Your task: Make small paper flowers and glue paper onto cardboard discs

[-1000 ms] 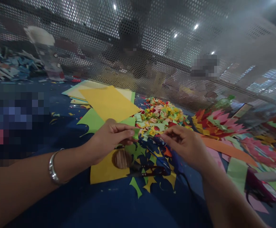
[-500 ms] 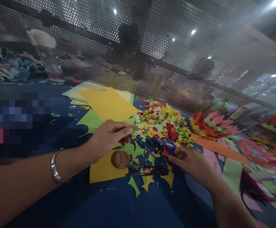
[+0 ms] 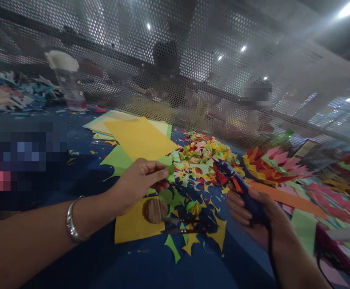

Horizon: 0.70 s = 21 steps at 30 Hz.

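Note:
My left hand [image 3: 143, 180] pinches a small green paper piece [image 3: 170, 172] between thumb and fingers. In my right hand [image 3: 253, 212] is a dark blue glue gun [image 3: 247, 192] with an orange trigger, its nozzle pointing up and to the left and its cord hanging down by the wrist. Between the hands lie thread snips [image 3: 189, 226], a round striped wooden disc [image 3: 155, 210] on a yellow sheet [image 3: 132, 230], a small green and yellow folded paper piece [image 3: 194, 208] and green and yellow offcuts [image 3: 189, 244].
Behind are stacked yellow and green sheets [image 3: 141, 138] and a heap of colourful paper scraps [image 3: 205, 148]. Layered paper flowers [image 3: 275, 162], an orange strip [image 3: 286, 196] and a purple device [image 3: 337, 249] lie right. A cup [image 3: 69, 88] stands back left; people sit behind a perforated screen [image 3: 117, 80].
My right hand has picked up the glue gun from the table and raised its nozzle. The left hand still pinches the green paper. The view has shifted slightly.

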Tool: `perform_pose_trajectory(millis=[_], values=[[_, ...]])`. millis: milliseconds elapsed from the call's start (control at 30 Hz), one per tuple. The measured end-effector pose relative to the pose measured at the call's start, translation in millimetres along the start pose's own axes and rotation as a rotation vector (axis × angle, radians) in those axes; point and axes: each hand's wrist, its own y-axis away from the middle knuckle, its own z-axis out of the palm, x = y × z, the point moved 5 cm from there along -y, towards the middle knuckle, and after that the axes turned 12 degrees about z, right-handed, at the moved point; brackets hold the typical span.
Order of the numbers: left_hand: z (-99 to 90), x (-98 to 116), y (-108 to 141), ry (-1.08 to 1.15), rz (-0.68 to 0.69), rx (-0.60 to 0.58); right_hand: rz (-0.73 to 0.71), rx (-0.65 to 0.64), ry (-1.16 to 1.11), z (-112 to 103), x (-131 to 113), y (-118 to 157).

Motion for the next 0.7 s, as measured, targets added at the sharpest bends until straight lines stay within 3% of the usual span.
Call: perform_pose_trajectory(millis=[267,467,700], values=[[4.0,-7.1,0.1,-0.026,-0.035,-0.064,0.010,-0.170,-0.246,16.2,7.3,2.8],[7.3,-5.8,0.9,0.005,-0.148,-0.003,-0.057,-0.144,-0.292,20.9,-1.0,9.1],[9.9,-6.2,2.7,0.024,-0.175,-0.016,-0.055,-0.172,-0.229,25.9,-1.3,14.4]])
